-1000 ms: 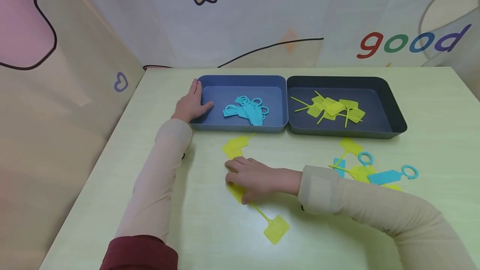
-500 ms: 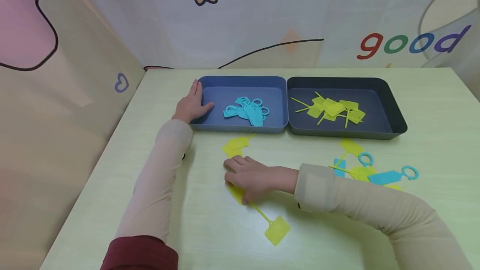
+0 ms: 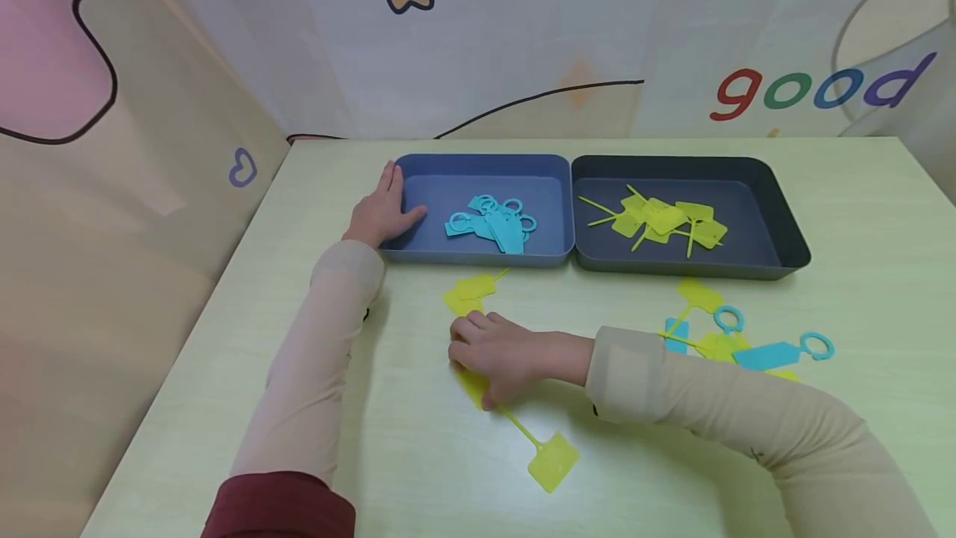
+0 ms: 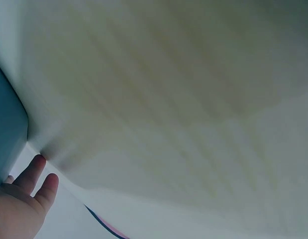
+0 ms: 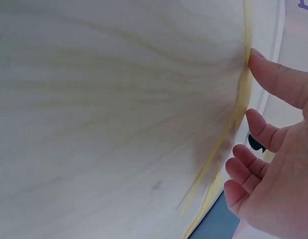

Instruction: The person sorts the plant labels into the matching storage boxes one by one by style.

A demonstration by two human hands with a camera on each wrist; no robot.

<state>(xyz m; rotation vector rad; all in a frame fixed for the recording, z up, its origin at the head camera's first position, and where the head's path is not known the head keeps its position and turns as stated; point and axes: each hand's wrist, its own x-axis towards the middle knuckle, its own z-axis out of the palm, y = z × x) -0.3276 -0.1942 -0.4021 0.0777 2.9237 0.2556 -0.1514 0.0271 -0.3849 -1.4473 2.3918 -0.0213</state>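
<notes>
My left hand point(image 3: 378, 210) rests on the left rim of the blue tray point(image 3: 485, 258), its fingers straight along the side and the thumb over the inside. Cyan ring-ended tags point(image 3: 502, 227) lie piled in that tray. On the table in front, my right hand point(image 3: 496, 355) touches a yellow tag point(image 3: 472, 387); in the right wrist view the thumb and index fingertips meet a yellow strip point(image 5: 242, 94) with a gap between them. Another yellow tag point(image 3: 554, 463) with a thin stem lies just nearer, and more yellow tags point(image 3: 470, 291) lie just beyond the hand.
A dark tray point(image 3: 773, 214) stands against the blue one and holds several yellow tags point(image 3: 657, 216). Right of my hand, mixed yellow tags point(image 3: 699, 294) and cyan tags point(image 3: 769, 355) lie on the table point(image 3: 418, 471), partly behind my sleeve. A printed cloth point(image 3: 508, 31) hangs behind.
The view has shifted very slightly. Both hands stay in nearly the same places, and the tags and trays have not visibly moved.
</notes>
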